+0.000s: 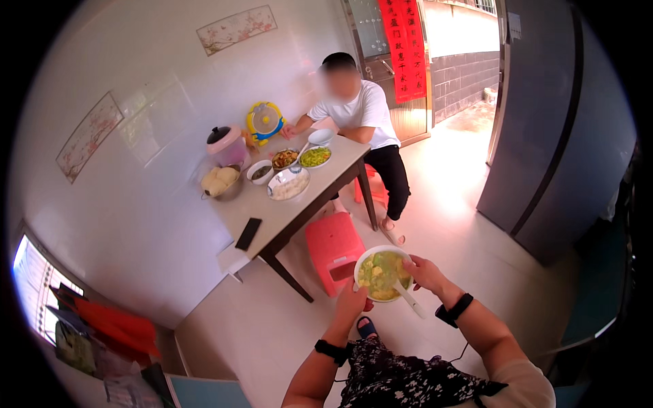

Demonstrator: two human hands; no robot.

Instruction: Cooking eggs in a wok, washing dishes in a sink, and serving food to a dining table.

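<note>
Between my two hands is a white bowl of soup with yellow egg-like pieces and green vegetable in it. My left hand grips its near left rim, while my right hand holds the right rim. A white spoon stands in the soup, its handle leaning out over the near edge. The bowl is held above the floor, in front of a red plastic stool. Beyond it is the dining table, bearing a plate of rice, a dish of shredded green vegetables and a browned dish.
A person in a white shirt sits at the table's far end. A black phone lies near the close edge. A pink cooker, a yellow and blue fan and a metal basin line the wall. A tall grey refrigerator stands right.
</note>
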